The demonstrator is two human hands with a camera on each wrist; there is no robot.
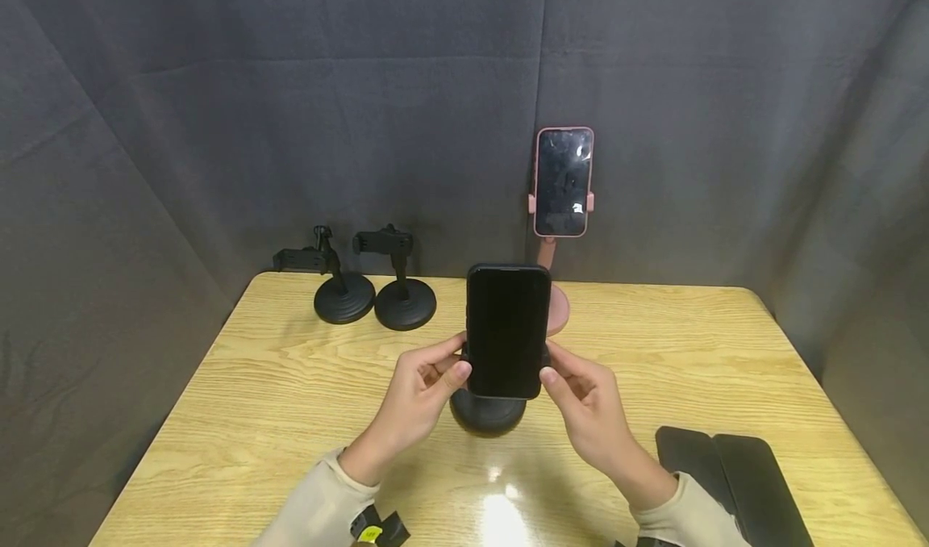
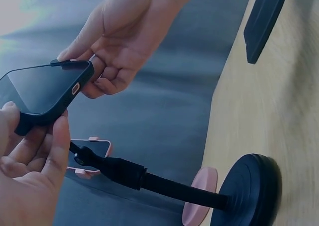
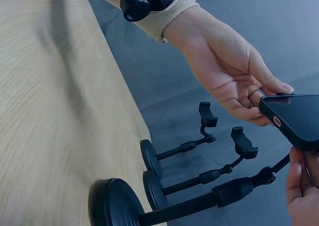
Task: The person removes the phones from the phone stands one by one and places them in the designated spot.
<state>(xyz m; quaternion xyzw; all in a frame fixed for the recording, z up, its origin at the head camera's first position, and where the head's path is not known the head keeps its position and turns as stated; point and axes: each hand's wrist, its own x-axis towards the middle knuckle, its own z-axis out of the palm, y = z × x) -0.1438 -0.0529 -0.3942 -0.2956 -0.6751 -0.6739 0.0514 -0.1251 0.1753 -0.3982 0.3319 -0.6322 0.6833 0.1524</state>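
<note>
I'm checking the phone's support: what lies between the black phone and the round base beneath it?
A jointed black stem, in the right wrist view, runs from base toward phone; its top is hidden.

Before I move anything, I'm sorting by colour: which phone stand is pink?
The pink stand at the back, holding the pink-edged phone. The others are black: the front stand and two phoneless stands at back left.

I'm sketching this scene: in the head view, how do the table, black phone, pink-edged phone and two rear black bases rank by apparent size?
1. Table
2. Black phone
3. Pink-edged phone
4. Left base and right base: too alike to rank
</note>
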